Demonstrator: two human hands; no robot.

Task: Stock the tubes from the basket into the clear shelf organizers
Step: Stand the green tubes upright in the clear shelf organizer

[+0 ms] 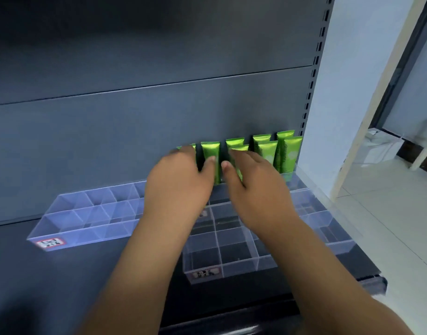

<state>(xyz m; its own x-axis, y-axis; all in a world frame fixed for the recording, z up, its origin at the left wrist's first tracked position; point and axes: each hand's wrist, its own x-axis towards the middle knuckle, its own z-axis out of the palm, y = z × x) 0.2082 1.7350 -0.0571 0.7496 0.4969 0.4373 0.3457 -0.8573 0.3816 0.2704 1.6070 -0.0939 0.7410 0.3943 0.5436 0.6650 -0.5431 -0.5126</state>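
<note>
Setting: dark grey shelf (62,274) carrying two clear shelf organizers, one at left (86,213) and one at centre-right (231,250), each split into open-topped compartments.
Stocked goods: green tubes (289,153) standing upright along the rear row, against the back panel (135,117), running from the right-hand end toward the middle; two deep in the three right-most columns.
Tube in hand: one green tube (211,153) in the rear row, long axis vertical, lower end hidden behind the hands.
Left hand (181,180): fingers loosely spread, thumb pressed against the left face of that tube, fingertips touching the left-most tube (192,147) behind.
Right hand (253,182): fingers moderately open over the neighbouring tube (239,151), thumb just beside the first tube's right face; no closed grip visible.
Key relation: the tube lies straight ahead of both thumbs, between them, both hands about equally near; seating likely calls for a straight downward press along its vertical axis.
Basket: not in view.
Remaining space: front rows of both organizers empty, likewise the rear row of the left one; stocking judged at an early stage.
Risk: sideways pressure could tip adjacent upright tubes.
</note>
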